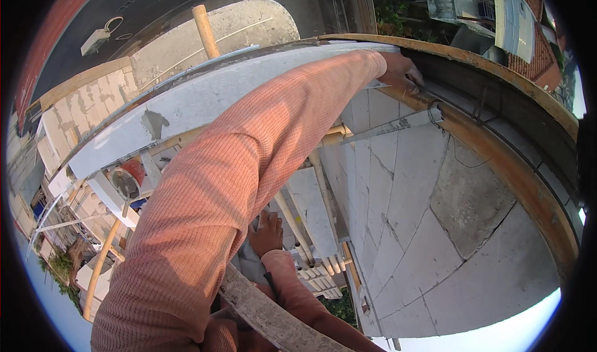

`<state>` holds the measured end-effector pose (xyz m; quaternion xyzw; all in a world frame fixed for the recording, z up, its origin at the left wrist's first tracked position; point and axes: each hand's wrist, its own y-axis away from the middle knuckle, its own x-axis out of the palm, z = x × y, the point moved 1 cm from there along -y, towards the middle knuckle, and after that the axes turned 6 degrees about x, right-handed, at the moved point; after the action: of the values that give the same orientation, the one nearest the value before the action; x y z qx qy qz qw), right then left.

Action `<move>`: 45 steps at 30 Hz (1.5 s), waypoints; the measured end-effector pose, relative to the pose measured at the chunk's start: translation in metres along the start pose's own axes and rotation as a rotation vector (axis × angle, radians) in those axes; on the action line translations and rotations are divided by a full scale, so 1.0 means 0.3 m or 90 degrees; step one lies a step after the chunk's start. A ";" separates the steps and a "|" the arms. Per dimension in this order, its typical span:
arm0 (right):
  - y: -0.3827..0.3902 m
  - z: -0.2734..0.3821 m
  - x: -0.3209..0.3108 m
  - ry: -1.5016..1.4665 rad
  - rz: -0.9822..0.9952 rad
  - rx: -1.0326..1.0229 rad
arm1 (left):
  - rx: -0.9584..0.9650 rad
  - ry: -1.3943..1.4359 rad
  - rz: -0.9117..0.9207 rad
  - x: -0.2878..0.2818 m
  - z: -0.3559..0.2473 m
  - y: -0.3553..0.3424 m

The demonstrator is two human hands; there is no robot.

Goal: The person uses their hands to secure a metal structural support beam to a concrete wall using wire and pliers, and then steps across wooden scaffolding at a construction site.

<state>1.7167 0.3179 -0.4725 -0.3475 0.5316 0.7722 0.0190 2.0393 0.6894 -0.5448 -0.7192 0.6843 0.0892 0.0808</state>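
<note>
From the lower left, my left arm in a ribbed pink-orange sleeve stretches across to the upper right. My left hand (401,72) bends with curled fingers at the end of a long brown pole (491,144), beside a pale grey board (205,100). What lies under those fingers is hidden. Lower down, my right hand (267,232) rests with fingers apart against grey cloth (249,256), and holds nothing that I can see. A rough, mortar-stained plank (273,315) slants between my two arms.
A light block wall (404,203) with one darker patch drops away at the right. Scaffold poles (295,224) and a walkway board (311,209) lie far below. An unfinished block wall (90,113) and a slanting pole (102,265) stand left; roofs (528,66) show beyond.
</note>
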 end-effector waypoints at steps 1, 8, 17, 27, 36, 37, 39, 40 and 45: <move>0.002 -0.001 0.000 0.001 0.005 0.005 | 0.001 0.001 0.000 -0.003 -0.001 -0.001; 0.000 -0.007 -0.004 -0.008 0.013 0.008 | -0.001 -0.160 -0.034 -0.005 -0.062 0.024; -0.005 -0.010 0.000 0.008 0.022 0.014 | -0.062 -0.245 -0.265 0.103 -0.136 0.070; 0.001 0.001 -0.006 -0.005 0.028 0.014 | -0.182 -0.116 -0.297 0.120 -0.186 0.059; -0.006 -0.014 -0.004 -0.001 -0.001 0.006 | -0.075 0.058 -0.180 0.110 -0.146 0.104; -0.007 -0.014 -0.004 0.007 0.001 0.004 | -0.075 0.057 -0.181 0.100 -0.128 0.116; -0.006 -0.016 -0.001 -0.002 0.025 0.020 | -0.006 0.091 -0.150 0.079 -0.098 0.130; -0.006 -0.018 0.000 -0.011 0.048 0.038 | -0.005 0.091 -0.150 0.071 -0.090 0.123; -0.003 -0.019 0.011 -0.003 0.027 0.013 | -0.030 0.009 -0.187 0.047 -0.088 0.121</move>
<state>1.7176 0.3123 -0.4760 -0.3341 0.5468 0.7677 0.0073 2.0041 0.6676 -0.5223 -0.8139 0.5700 0.0873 0.0717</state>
